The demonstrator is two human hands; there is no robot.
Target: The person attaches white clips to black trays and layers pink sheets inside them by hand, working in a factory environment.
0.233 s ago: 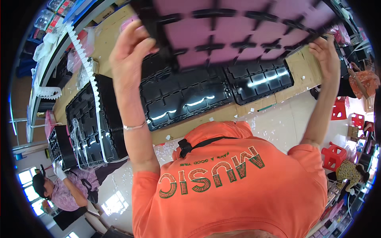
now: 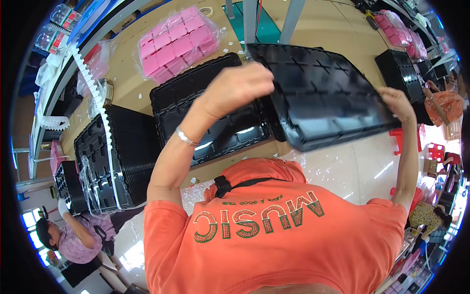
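Note:
A black plastic tray [image 2: 323,93], divided by moulded ridges into square compartments, is held tilted over the right part of the bench. My left hand [image 2: 240,85] has its fingers curled at the tray's left edge. At the opposite edge, my right hand [image 2: 397,103] grips the rim between thumb and fingers. Another black tray [image 2: 227,120] lies on the bench below my left forearm, partly hidden by it. The held tray covers whatever is beneath it.
Pink blocks in clear plastic [image 2: 178,41] lie on the bench [image 2: 128,61] beyond the trays. A tall stack of black trays [image 2: 132,152] stands at left, near a person in a purple top [image 2: 81,240]. Grey metal posts [image 2: 292,22] rise by a green mat [image 2: 264,27].
Both hands have brought the tray down from overhead and tilted it, my left hand moving rightward. The pink seen across its compartments no longer shows. The bench behind has come into view.

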